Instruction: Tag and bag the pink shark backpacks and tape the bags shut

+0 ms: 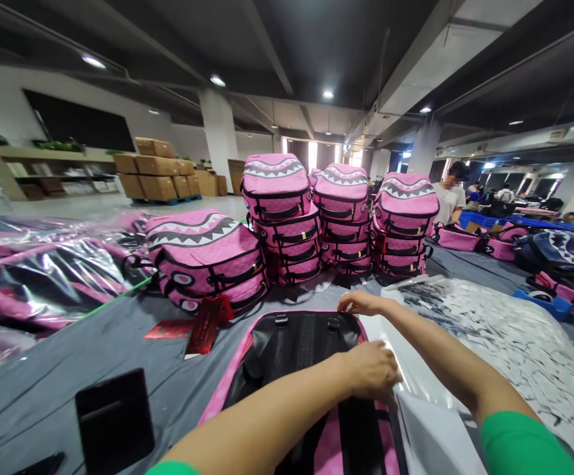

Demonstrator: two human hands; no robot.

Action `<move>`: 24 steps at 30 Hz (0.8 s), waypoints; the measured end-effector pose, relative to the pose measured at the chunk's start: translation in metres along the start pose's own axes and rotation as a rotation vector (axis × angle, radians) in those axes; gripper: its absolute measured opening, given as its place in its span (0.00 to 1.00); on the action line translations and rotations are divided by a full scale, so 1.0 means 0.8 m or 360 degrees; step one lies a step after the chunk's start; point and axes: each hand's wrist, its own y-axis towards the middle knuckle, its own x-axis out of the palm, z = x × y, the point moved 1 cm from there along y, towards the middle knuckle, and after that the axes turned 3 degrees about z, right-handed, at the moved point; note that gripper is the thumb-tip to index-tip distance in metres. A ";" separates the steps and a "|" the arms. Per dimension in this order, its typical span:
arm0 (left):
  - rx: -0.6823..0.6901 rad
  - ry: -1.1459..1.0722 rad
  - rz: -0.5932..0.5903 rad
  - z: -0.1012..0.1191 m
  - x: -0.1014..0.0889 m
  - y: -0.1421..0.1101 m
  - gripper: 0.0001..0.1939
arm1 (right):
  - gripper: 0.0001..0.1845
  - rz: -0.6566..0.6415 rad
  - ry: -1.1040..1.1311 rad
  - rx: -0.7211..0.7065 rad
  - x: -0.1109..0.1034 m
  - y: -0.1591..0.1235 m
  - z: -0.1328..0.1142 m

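Observation:
A pink and black backpack [319, 369] lies in front of me with its black straps and back panel facing up. My left forearm crosses over it, and my left hand [373, 371] is closed at the pack's right side, against the edge of the clear plastic bags [415, 376]. What its fingers hold is hidden. Farther off, my right hand [361, 303] has its fingers curled and pinched on the pack's top right edge. White paper or plastic [433, 429] lies beside the pack on the right.
Stacked pink backpacks [282, 188] with shark-teeth fronts stand behind, red tags [205, 326] before them. Plastic-wrapped packs [64, 277] lie left, near a black tablet-like object [113, 422]. Right are a heap of white strips [505, 356], a blue tray [544, 303] and a person [450, 198].

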 end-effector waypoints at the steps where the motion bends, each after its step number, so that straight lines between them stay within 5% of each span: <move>1: 0.0191 0.0025 -0.0038 0.001 0.015 -0.001 0.13 | 0.15 -0.0055 -0.0001 -0.0023 -0.005 0.002 0.002; 6: 0.0362 0.0119 0.0059 -0.006 0.072 -0.011 0.22 | 0.09 -0.0192 -0.0076 -0.0131 -0.017 0.004 0.012; 13: 0.0545 -0.0272 -0.0232 -0.022 0.075 0.001 0.24 | 0.08 -0.0234 -0.0107 -0.0222 -0.009 -0.003 0.025; 16: 0.0586 -0.0374 -0.0182 -0.025 0.079 0.005 0.22 | 0.07 -0.0209 -0.0184 -0.0275 -0.012 -0.004 0.022; 20: 0.0541 -0.0373 -0.0090 -0.017 0.081 0.000 0.20 | 0.08 -0.0012 -0.0383 -0.0332 0.000 -0.023 0.012; 24: 0.0478 -0.0284 -0.0142 -0.003 0.069 -0.006 0.19 | 0.17 0.0521 -0.0717 -0.0373 0.029 -0.065 0.007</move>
